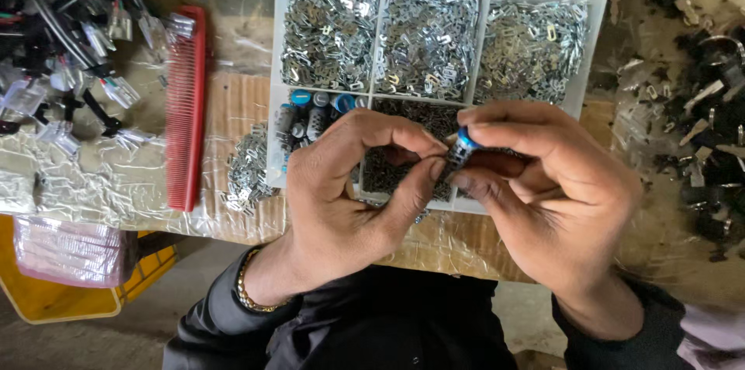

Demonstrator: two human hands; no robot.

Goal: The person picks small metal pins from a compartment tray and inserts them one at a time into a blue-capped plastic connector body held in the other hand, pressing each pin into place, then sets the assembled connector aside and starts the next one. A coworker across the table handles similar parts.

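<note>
Above a white compartment tray [281,67], left hand [353,184] and right hand [543,191] pinch one blue-capped cylinder [463,145].

shiny metal clips [427,40], white plastic tray [273,91], red plastic comb [186,106].

One white tray [283,44] with five compartments, one red comb [186,106], two hands [349,191].

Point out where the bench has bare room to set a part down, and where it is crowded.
Free: the strip between red comb and white tray, and the near edge left of the left hand. Crowded: black parts at right, wires at left, every tray compartment.
</note>
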